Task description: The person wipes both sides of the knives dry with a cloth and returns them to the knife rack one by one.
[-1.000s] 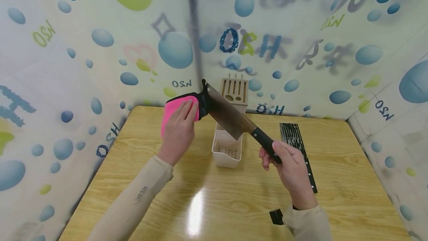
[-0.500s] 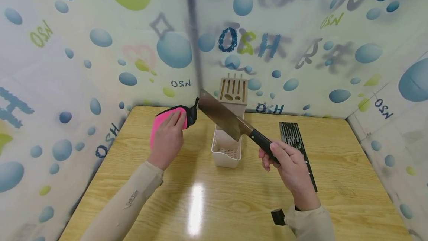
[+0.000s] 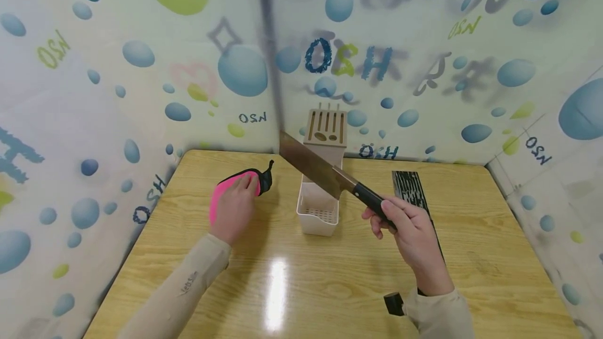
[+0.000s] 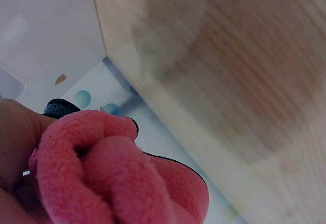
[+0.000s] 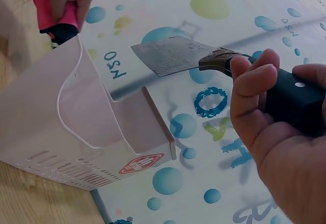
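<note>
A cleaver (image 3: pixel 311 164) with a black handle is held up in my right hand (image 3: pixel 416 237), its broad blade pointing up and left in front of a knife holder (image 3: pixel 317 224). In the right wrist view my fingers curl round the handle (image 5: pixel 295 96). My left hand (image 3: pixel 233 211) grips a pink cloth with black edging (image 3: pixel 219 195) over the left part of the table. The left wrist view has the cloth (image 4: pixel 122 178) bunched up in the hand. Cloth and blade are apart.
The holder's slotted beige top (image 3: pixel 326 127) stands by the back wall. Right of it lies a knife with a black-and-white patterned blade (image 3: pixel 409 187), its handle partly behind my right hand. A small black object (image 3: pixel 393 304) hangs by the right cuff. Patterned walls surround the wooden table (image 3: pixel 348 286).
My left hand has moved left and down with the cloth, away from the blade's tip. The cleaver has shifted slightly left and its tip is lower; my right hand still grips it.
</note>
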{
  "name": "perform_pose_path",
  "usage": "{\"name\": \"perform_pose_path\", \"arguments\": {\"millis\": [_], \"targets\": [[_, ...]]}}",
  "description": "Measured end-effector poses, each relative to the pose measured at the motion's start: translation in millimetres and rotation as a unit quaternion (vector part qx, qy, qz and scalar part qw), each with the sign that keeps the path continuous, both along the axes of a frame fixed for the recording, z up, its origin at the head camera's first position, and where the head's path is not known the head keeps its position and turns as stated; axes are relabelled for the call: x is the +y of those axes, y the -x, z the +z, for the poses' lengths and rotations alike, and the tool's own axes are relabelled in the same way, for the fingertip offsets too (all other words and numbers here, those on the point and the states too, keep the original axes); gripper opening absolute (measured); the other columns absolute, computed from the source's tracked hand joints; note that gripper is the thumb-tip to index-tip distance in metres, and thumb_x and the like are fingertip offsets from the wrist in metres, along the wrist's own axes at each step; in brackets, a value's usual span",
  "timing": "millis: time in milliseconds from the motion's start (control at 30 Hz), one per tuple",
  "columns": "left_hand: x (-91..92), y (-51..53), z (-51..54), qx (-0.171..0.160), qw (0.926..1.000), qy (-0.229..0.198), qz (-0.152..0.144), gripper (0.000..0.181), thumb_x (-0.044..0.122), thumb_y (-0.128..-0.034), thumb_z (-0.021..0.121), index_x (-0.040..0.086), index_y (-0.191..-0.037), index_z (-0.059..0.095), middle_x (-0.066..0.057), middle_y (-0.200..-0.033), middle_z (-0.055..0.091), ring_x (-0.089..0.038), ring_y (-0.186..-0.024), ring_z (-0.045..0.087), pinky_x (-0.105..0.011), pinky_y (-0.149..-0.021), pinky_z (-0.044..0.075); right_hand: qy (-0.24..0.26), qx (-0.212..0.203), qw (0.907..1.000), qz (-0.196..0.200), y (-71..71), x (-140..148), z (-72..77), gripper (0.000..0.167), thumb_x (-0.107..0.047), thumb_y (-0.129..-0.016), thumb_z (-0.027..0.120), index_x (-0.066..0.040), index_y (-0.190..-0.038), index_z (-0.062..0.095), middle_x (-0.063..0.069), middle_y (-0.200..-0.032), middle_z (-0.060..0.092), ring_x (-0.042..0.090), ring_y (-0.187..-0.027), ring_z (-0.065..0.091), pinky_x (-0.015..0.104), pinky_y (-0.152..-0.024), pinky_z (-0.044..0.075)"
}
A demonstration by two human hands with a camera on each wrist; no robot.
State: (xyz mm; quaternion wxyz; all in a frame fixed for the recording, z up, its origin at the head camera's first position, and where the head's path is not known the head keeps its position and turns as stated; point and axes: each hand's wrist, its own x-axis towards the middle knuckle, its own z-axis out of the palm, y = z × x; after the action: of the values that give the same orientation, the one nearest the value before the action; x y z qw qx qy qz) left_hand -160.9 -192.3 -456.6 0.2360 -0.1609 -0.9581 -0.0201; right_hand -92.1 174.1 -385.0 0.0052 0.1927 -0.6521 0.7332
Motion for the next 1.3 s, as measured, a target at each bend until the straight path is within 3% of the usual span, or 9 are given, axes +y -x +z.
{"name": "perform_pose_path", "arguments": {"millis": [267, 467, 733, 867, 1000, 1133, 1300], "targets": [[3.1, -1.0, -17.3, -0.068, 0.9974, -0.005, 0.023, 0.042, -0.008, -0.086, 0.065, -0.006, -0.127, 0.069, -0.026, -0.125, 0.069, -0.038, -0.111, 0.07, -0.043, -0.075, 0.064, -0.046, -0.015, 0.9983, -0.031, 2.0, 3, 3.8, 0.041, -0.017, -0.112, 0.043, 0.019, -0.119, 0.062, 0.009, -0.094, 0.074, 0.017, -0.07, 0.06, 0.028, -0.059, 0.057], [6.3, -1.0, -26.0, -0.11, 0.9931, -0.004, 0.04, 0.045, -0.005, -0.0852, 0.066, -0.006, -0.13, 0.066, -0.026, -0.126, 0.068, -0.039, -0.11, 0.07, -0.044, -0.077, 0.064, -0.046, -0.03, 0.9978, -0.037, 4.3, 8, 6.8, 0.042, -0.02, -0.112, 0.044, 0.018, -0.125, 0.059, 0.009, -0.094, 0.074, 0.017, -0.071, 0.06, 0.028, -0.059, 0.057], [10.8, 0.7, -35.8, -0.134, 0.9898, -0.002, 0.046, 0.048, -0.004, -0.0844, 0.067, -0.008, -0.132, 0.063, -0.027, -0.126, 0.068, -0.038, -0.101, 0.071, -0.044, -0.066, 0.063, -0.042, -0.015, 0.9975, -0.056, 8.4, 16, 10.8, 0.04, -0.018, -0.112, 0.045, 0.018, -0.123, 0.06, 0.008, -0.091, 0.074, 0.016, -0.067, 0.063, 0.027, -0.059, 0.059], [12.6, 2.8, -36.6, -0.148, 0.9875, -0.019, 0.051, 0.043, -0.004, -0.0831, 0.066, -0.007, -0.126, 0.064, -0.023, -0.112, 0.072, -0.035, -0.086, 0.072, -0.042, -0.057, 0.061, -0.048, -0.031, 0.9961, -0.068, 9.6, 19, 16.9, 0.041, -0.021, -0.111, 0.047, 0.015, -0.124, 0.06, 0.008, -0.09, 0.073, 0.018, -0.067, 0.065, 0.028, -0.059, 0.06], [14.7, 5.0, -31.6, -0.167, 0.9827, -0.059, 0.052, 0.039, 0.001, -0.0853, 0.07, -0.006, -0.124, 0.064, -0.021, -0.106, 0.071, -0.034, -0.082, 0.072, -0.043, -0.057, 0.061, -0.06, -0.046, 0.9932, -0.089, 11.3, 20, 24.1, 0.043, -0.025, -0.111, 0.049, 0.014, -0.124, 0.061, 0.009, -0.09, 0.073, 0.018, -0.067, 0.065, 0.029, -0.06, 0.061], [21.1, 8.5, -18.4, -0.179, 0.9769, -0.111, 0.036, 0.044, 0.008, -0.0903, 0.074, -0.007, -0.13, 0.063, -0.026, -0.123, 0.069, -0.038, -0.099, 0.073, -0.048, -0.074, 0.064, -0.065, -0.041, 0.991, -0.11, 13.7, 22, 28.7, 0.044, -0.027, -0.11, 0.051, 0.014, -0.122, 0.063, 0.009, -0.088, 0.073, 0.018, -0.066, 0.065, 0.029, -0.06, 0.061], [38.5, 13.5, 6.7, -0.216, 0.9597, -0.179, 0.015, 0.046, 0.02, -0.1014, 0.063, -0.005, -0.141, 0.059, -0.026, -0.138, 0.063, -0.041, -0.126, 0.063, -0.053, -0.102, 0.055, -0.053, -0.03, 0.9908, -0.121, 16.2, 25, 32.7, 0.043, -0.027, -0.109, 0.053, 0.013, -0.116, 0.066, 0.01, -0.087, 0.074, 0.019, -0.064, 0.065, 0.03, -0.058, 0.06]]}}
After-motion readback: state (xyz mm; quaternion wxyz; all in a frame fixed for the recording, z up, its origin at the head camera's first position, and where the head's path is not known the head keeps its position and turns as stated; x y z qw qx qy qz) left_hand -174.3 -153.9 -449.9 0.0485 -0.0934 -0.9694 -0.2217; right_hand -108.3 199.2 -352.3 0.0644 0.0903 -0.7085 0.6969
